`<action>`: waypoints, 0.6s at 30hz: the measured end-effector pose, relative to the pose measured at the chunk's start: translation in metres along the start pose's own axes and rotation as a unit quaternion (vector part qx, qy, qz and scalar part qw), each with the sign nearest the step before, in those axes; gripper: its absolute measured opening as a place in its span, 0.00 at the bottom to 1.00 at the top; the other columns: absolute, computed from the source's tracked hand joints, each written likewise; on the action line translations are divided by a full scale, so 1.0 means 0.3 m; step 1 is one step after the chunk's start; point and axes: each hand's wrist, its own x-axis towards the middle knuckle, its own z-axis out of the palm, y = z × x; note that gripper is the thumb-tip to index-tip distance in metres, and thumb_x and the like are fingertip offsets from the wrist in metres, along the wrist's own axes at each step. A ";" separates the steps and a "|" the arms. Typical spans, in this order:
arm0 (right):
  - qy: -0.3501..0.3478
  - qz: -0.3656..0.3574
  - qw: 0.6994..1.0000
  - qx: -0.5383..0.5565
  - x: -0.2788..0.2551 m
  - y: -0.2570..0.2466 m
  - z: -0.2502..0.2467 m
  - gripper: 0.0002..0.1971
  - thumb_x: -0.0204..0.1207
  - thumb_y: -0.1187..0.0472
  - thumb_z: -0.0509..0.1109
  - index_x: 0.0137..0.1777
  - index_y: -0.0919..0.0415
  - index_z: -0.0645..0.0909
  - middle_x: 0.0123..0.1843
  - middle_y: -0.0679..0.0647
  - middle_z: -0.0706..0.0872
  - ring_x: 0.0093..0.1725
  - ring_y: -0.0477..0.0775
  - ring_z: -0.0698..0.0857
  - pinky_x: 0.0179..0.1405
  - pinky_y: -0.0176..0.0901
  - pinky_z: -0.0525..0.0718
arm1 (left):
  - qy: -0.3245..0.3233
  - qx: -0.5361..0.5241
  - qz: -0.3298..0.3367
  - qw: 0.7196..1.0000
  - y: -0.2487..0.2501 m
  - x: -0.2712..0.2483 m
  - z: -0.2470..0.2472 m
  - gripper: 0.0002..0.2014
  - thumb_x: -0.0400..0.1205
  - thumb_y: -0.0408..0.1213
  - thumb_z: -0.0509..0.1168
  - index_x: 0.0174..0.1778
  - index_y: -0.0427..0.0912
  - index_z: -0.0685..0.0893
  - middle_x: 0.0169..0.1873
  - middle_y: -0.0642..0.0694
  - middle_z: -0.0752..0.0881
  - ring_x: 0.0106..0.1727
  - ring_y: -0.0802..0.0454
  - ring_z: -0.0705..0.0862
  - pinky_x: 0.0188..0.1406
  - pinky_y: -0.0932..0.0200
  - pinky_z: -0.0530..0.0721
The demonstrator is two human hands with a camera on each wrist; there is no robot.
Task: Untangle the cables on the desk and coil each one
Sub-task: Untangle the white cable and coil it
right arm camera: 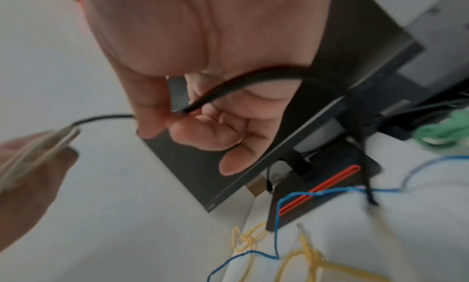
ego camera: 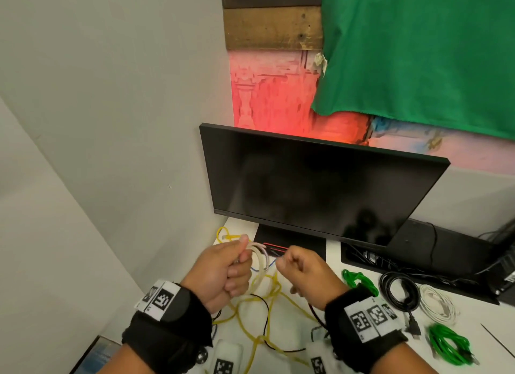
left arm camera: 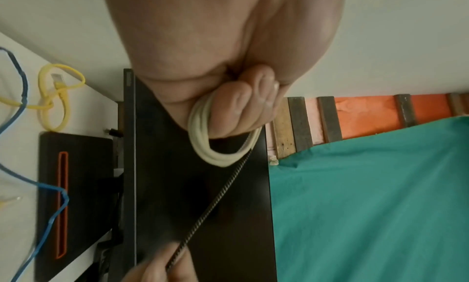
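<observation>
My left hand (ego camera: 237,263) is raised over the white desk (ego camera: 333,262) and grips a small cream cable coil (ego camera: 260,258), whose loops wrap its fingers (left arm camera: 243,105) in the left wrist view. A thin dark striped cord (left arm camera: 215,204) runs taut from that coil (left arm camera: 215,152) to my right hand (ego camera: 287,265). The right hand's thumb and fingers (right arm camera: 177,113) pinch the cord (right arm camera: 253,79). Below both hands lies a tangle of yellow cable (ego camera: 267,298), blue cable (right arm camera: 279,206) and black cable (ego camera: 266,318).
A dark monitor (ego camera: 320,184) stands behind the hands, on a black base (ego camera: 289,239). To the right lie two green coils (ego camera: 359,281) (ego camera: 448,345), a black coil (ego camera: 398,292) and a white coil (ego camera: 439,304). A wall closes the left side.
</observation>
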 end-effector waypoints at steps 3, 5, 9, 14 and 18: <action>-0.025 0.051 0.995 0.087 -0.024 0.107 -0.069 0.13 0.75 0.53 0.76 0.33 0.43 0.76 0.26 0.47 0.75 0.27 0.51 0.79 0.36 0.53 0.84 | 0.038 -0.021 0.021 0.999 0.039 0.004 -0.044 0.18 0.80 0.50 0.64 0.27 0.44 0.74 0.18 0.51 0.62 0.15 0.57 0.58 0.15 0.63 0.57; 0.020 0.067 0.994 0.083 -0.032 0.150 -0.081 0.14 0.77 0.57 0.76 0.33 0.44 0.77 0.26 0.47 0.77 0.26 0.51 0.79 0.36 0.53 0.83 | 0.059 -0.023 0.025 0.998 0.041 0.008 -0.057 0.17 0.80 0.49 0.64 0.29 0.43 0.75 0.19 0.50 0.63 0.16 0.56 0.59 0.15 0.63 0.59; 0.096 0.058 0.981 -0.160 -0.034 0.136 -0.020 0.12 0.80 0.48 0.70 0.36 0.47 0.79 0.34 0.45 0.82 0.35 0.47 0.81 0.37 0.42 0.78 | 0.080 -0.031 0.057 0.995 0.005 0.023 -0.044 0.16 0.80 0.48 0.64 0.35 0.38 0.81 0.23 0.42 0.78 0.21 0.48 0.77 0.21 0.59 0.79; -0.148 0.003 0.947 -0.285 -0.079 0.006 0.115 0.16 0.87 0.45 0.57 0.45 0.52 0.79 0.46 0.49 0.86 0.48 0.54 0.83 0.50 0.46 0.79 | 0.081 0.043 0.114 0.989 -0.028 0.058 -0.027 0.16 0.79 0.46 0.63 0.41 0.34 0.84 0.37 0.30 0.90 0.40 0.35 0.91 0.38 0.52 0.89; -0.181 -0.092 0.965 -0.168 -0.114 -0.106 0.147 0.15 0.79 0.42 0.58 0.44 0.52 0.77 0.38 0.43 0.81 0.38 0.42 0.79 0.41 0.44 0.79 | 0.086 0.244 0.146 0.955 -0.059 0.057 -0.036 0.15 0.86 0.38 0.62 0.40 0.29 0.84 0.32 0.37 0.91 0.35 0.45 0.90 0.41 0.54 0.88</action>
